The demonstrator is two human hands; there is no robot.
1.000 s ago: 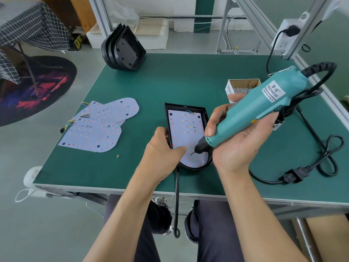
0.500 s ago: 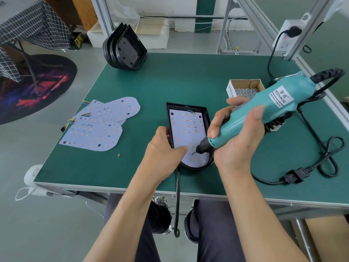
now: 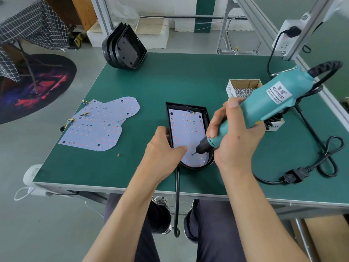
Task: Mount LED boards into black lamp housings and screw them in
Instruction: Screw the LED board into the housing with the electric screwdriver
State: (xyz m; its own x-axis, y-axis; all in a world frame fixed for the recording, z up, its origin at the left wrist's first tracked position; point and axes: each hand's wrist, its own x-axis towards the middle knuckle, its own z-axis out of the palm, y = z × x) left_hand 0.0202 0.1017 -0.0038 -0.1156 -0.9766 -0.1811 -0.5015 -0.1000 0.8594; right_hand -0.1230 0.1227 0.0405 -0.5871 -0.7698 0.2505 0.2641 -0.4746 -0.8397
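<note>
Screw-driving step, frame centre: right hand [image 3: 234, 140] fingers clamped on electric screwdriver [image 3: 264, 106], bit at LED board [image 3: 186, 129]; left hand [image 3: 162, 154] grips housing [image 3: 206, 118]. Next: seat bit squarely.

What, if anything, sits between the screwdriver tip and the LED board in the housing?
Nothing visible does. The right hand holds the electric screwdriver with its bit right at the near, rounded end of the LED board seated in the black housing. The left hand grips the housing's left edge, its thumb just left of the bit, not under it.
</note>
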